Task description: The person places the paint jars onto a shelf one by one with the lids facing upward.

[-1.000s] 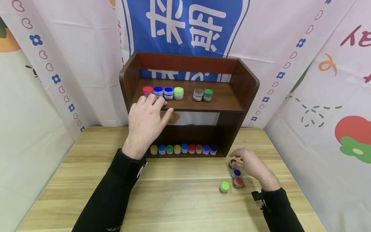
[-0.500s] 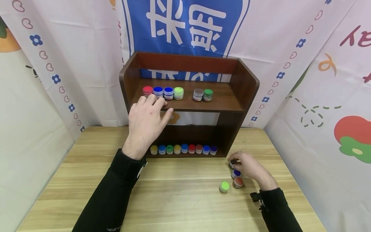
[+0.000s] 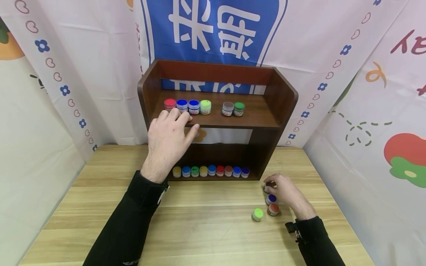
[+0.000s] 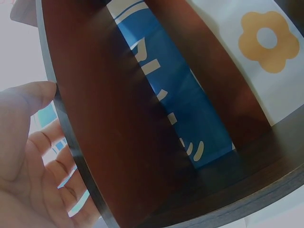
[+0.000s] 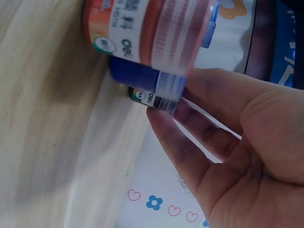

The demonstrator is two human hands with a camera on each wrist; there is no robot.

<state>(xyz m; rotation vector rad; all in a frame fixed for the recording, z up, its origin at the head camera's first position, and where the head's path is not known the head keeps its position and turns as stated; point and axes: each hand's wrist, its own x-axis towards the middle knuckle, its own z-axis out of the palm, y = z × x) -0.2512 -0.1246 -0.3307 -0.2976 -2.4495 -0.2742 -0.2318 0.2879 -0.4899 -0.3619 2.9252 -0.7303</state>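
Note:
My left hand [image 3: 169, 138] rests over the front edge of the shelf unit's upper board [image 4: 78, 154], its thumb at the edge and its fingers beside a red-lidded paint jar [image 3: 170, 103]. At the table's right, my right hand [image 3: 285, 190] pinches a dark-lidded paint jar [image 5: 153, 100] standing on the wood; the fingers partly cover it. Nearer me stand a purple-lidded jar [image 3: 271, 199], a brown-lidded jar [image 3: 273, 210] and a light green-lidded jar [image 3: 257, 214]. Blue jars [image 3: 194, 106], a lime jar [image 3: 205, 107], a grey jar [image 3: 227, 109] and a green jar [image 3: 239, 109] line the upper board.
The dark brown shelf unit [image 3: 284, 88] stands at the back of the wooden table [image 3: 206, 229]. Several paint jars, among them a red one [image 3: 220, 170], form a row on its lower board. Printed cloth [image 3: 110, 74] hangs behind and at the sides.
My right hand has shifted slightly, and its fingers have drawn in around the dark-lidded paint jar. The left hand has kept its place on the shelf.

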